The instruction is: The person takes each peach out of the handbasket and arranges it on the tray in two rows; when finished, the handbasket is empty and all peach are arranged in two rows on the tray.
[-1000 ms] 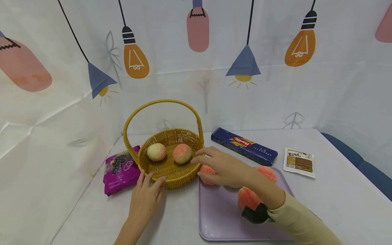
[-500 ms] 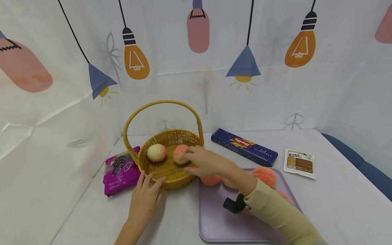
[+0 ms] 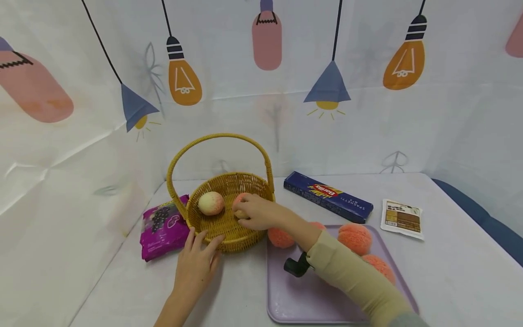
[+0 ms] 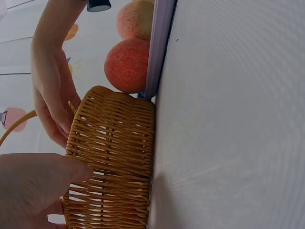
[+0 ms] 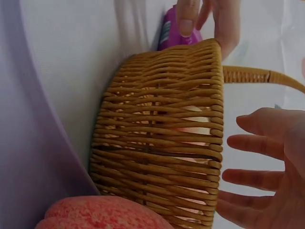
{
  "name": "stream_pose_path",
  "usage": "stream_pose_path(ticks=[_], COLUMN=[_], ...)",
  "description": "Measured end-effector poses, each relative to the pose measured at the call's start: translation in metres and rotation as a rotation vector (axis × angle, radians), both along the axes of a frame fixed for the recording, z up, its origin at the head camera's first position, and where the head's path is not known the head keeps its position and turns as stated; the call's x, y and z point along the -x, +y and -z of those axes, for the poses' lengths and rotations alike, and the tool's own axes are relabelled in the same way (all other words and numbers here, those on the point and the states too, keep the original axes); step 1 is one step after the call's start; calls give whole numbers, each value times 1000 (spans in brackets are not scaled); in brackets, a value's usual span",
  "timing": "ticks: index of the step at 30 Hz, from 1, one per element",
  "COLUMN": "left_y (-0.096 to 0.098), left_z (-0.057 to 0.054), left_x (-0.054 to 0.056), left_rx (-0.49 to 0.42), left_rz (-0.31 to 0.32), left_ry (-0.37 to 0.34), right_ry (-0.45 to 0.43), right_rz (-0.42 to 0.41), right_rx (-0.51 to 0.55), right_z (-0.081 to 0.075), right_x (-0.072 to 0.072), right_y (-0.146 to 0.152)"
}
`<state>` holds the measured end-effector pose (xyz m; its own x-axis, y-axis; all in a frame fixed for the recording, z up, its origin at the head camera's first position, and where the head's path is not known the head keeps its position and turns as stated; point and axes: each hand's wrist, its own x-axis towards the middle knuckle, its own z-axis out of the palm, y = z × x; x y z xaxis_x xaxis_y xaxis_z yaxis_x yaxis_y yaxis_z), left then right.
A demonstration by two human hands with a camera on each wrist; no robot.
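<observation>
A wicker basket (image 3: 233, 243) with a tall handle holds two peaches: a pale one (image 3: 211, 203) on the left and a redder one (image 3: 242, 196) on the right. My left hand (image 3: 197, 268) grips the front-left rim; in the left wrist view its thumb (image 4: 71, 169) lies against the outer weave, with fingers over the inside. Above the basket's right side, my right hand (image 3: 261, 213) reaches over the redder peach and partly hides it. Its fingers look spread and fairly straight in the right wrist view, beside the rim. More peaches (image 3: 354, 238) sit on a purple tray (image 3: 286, 304).
A purple grape-printed packet (image 3: 163, 229) lies left of the basket. Behind the tray is a blue spaghetti box (image 3: 327, 196), with a small white-and-brown sachet (image 3: 402, 219) to its right. A printed cloth backdrop (image 3: 237, 109) stands behind the table. The right forearm crosses the tray.
My right hand has moved left, from the basket's right rim by the tray to over the redder peach inside. The left hand stays at the front rim.
</observation>
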<state>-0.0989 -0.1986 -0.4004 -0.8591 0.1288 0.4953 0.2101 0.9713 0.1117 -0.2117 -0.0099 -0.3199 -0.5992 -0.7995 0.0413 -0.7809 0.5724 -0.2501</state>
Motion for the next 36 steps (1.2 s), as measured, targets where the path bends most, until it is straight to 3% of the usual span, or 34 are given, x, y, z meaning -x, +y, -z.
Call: stream_pose_path(ticks=[5, 9, 16, 24, 29, 36], left_y=[0, 0, 1, 2, 2, 1], left_z=[1, 1, 1, 2, 2, 3], left_x=[0, 1, 2, 2, 3, 1], left_rx=[-2, -5, -2, -6, -14, -12], left_rz=[-2, -1, 9, 8, 7, 6], left_ry=[-1, 7, 33, 33, 33, 43], right_ry=[7, 23, 118, 147, 140, 7], right_rz=[23, 88, 199, 232, 263, 328], right_rx=[-5, -30, -44, -37, -50, -59], right_z=[9, 8, 16, 25, 32, 47], right_x=[11, 15, 27, 37, 42, 50], right_y=[-9, -18, -30, -36, -37, -34])
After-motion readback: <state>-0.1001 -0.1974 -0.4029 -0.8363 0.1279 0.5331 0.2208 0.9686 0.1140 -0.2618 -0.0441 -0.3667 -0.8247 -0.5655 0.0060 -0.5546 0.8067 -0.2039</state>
